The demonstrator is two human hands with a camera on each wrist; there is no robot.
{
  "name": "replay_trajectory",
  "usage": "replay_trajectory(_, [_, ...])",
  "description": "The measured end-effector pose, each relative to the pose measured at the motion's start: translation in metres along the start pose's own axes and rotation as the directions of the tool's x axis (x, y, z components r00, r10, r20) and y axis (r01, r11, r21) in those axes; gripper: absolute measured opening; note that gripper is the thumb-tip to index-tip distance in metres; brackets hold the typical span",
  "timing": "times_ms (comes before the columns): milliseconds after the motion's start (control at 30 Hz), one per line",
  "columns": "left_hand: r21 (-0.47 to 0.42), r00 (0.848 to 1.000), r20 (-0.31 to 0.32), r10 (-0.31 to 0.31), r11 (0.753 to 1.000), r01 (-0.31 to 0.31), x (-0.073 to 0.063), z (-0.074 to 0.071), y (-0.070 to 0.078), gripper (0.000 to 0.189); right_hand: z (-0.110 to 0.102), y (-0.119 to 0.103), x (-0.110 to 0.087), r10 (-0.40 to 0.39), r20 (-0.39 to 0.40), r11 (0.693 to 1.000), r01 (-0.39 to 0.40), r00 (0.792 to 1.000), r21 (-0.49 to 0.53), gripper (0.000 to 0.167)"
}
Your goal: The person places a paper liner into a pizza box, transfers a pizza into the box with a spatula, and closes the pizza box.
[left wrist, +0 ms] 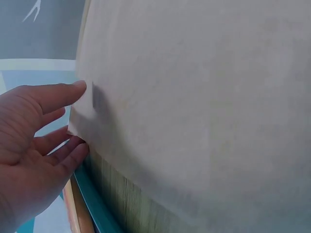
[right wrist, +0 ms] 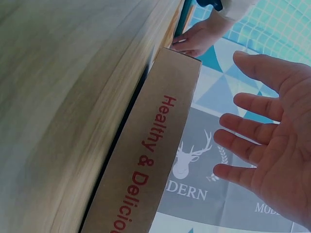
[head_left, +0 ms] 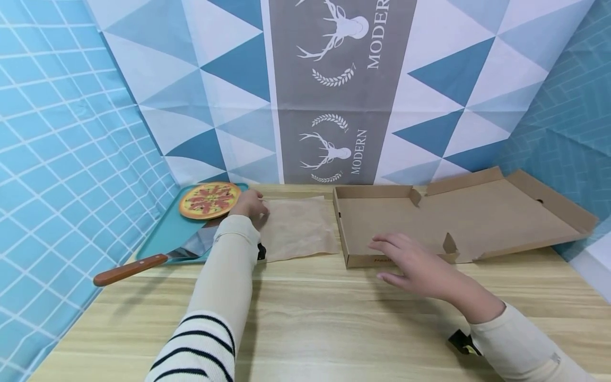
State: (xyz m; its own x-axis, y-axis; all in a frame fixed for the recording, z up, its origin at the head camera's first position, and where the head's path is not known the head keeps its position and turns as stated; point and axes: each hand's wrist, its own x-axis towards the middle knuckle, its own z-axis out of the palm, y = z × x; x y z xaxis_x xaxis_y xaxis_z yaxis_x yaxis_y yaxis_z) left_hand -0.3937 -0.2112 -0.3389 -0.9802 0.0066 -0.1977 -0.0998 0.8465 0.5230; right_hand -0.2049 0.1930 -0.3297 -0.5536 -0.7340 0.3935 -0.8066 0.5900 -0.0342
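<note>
A square sheet of brown baking paper [head_left: 299, 228] lies on the table between the tray and the pizza box. My left hand [head_left: 250, 204] is at its far left corner. In the left wrist view, the thumb of my left hand [left wrist: 36, 131] lies at the edge of the baking paper [left wrist: 194, 87], and fingertips go behind that edge, pinching it. My right hand [head_left: 414, 263] hovers by the near wall of the open cardboard pizza box [head_left: 382, 223], holding nothing. Its fingers [right wrist: 248, 141] are spread beside the box's lettered side [right wrist: 146, 145] in the right wrist view.
On the left, a teal tray [head_left: 164, 233] carries a pizza [head_left: 210, 200] and a pizza server with a wooden handle [head_left: 130, 269], which juts past the tray's near edge. The box lid [head_left: 511, 212] is folded back to the right. A patterned backdrop [head_left: 329, 95] stands behind the table.
</note>
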Motion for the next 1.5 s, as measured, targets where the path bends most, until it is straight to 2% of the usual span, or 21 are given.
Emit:
replay_trajectory(300, [0.034, 0.999, -0.042, -0.001, 0.999, 0.002, -0.002, 0.002, -0.002, 0.054, -0.004, 0.001, -0.003, 0.011, 0.006, 1.000, -0.011, 1.000, 0.000, 0.055])
replay_trajectory(567, [-0.014, 0.996, -0.089, -0.010, 1.000, 0.009, 0.000, 0.006, -0.005, 0.070, -0.001, 0.001, -0.006, -0.023, -0.018, 1.000, 0.023, 1.000, -0.003, 0.056])
replay_trajectory(733, [-0.003, 0.994, -0.103, 0.036, 0.999, -0.036, -0.002, 0.003, -0.005, 0.057, 0.001, 0.001, -0.009, -0.016, -0.024, 1.000, 0.015, 1.000, -0.008, 0.057])
replay_trajectory(900, [-0.034, 0.990, -0.108, 0.085, 0.995, -0.089, -0.006, -0.001, -0.005, 0.044, 0.001, 0.002, -0.013, -0.016, -0.034, 1.000, 0.016, 0.999, -0.013, 0.057])
replay_trajectory(1167, [-0.057, 0.976, -0.183, 0.121, 0.989, -0.133, -0.013, -0.012, -0.011, 0.030, -0.003, 0.002, -0.011, 0.004, -0.024, 1.000, -0.004, 1.000, -0.007, 0.054])
replay_trajectory(1300, [-0.130, 0.981, -0.161, 0.109, 0.983, -0.131, -0.015, -0.017, -0.018, 0.027, -0.005, 0.001, -0.010, 0.002, -0.019, 1.000, -0.002, 1.000, 0.002, 0.053])
replay_trajectory(1433, [-0.249, 0.987, -0.128, 0.099, 0.960, -0.128, -0.020, -0.025, -0.023, 0.027, -0.004, 0.003, -0.010, -0.001, -0.016, 1.000, 0.001, 1.000, 0.006, 0.054])
replay_trajectory(1500, [-0.277, 0.988, -0.124, 0.096, 0.952, -0.127, -0.024, -0.029, -0.025, 0.026, -0.004, 0.003, -0.010, -0.003, -0.014, 1.000, 0.004, 1.000, 0.004, 0.054])
